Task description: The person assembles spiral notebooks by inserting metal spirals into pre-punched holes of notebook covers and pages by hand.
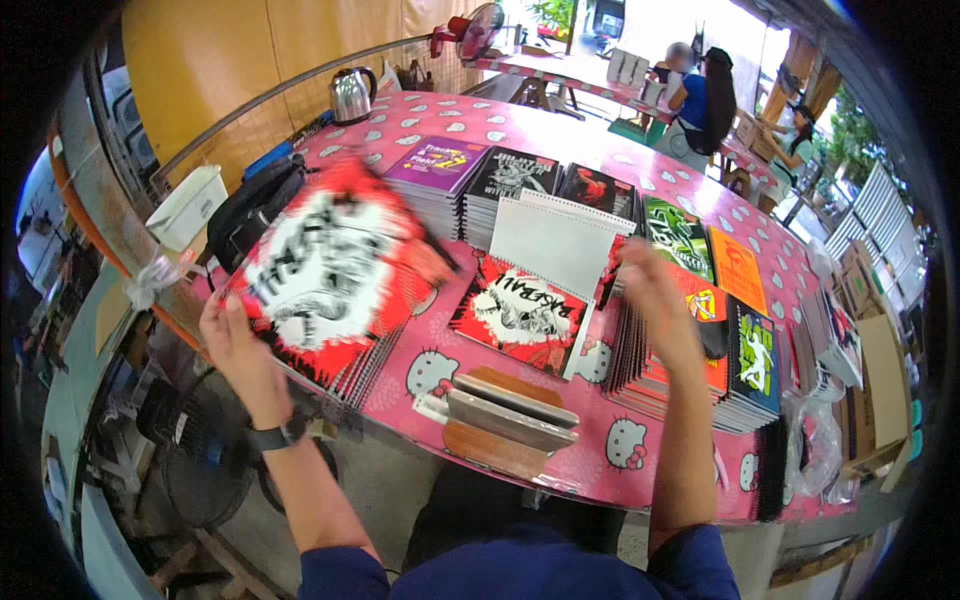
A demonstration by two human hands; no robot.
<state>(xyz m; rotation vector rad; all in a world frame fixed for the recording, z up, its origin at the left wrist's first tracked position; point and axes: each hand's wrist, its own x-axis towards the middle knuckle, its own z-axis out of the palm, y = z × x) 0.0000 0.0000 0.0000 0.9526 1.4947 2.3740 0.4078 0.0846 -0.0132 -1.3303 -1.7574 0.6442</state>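
Head view: our left hand [232, 345] has its grip closed on the lower left edge of a red spiral-bound notebook with a black-and-white cover drawing [335, 262], lifted and blurred above the left part of the pink patterned table [590, 140]. Our right hand [652, 290] hovers over a stack of spiral notebooks with orange covers [690, 370]; we cannot tell its grip. A matching red notebook lying flat [520, 315] sits between the hands.

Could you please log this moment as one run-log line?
left hand: holds red notebook, blurred | right hand: raised by white spiral pad, grip unclear | pink table: notebook stacks
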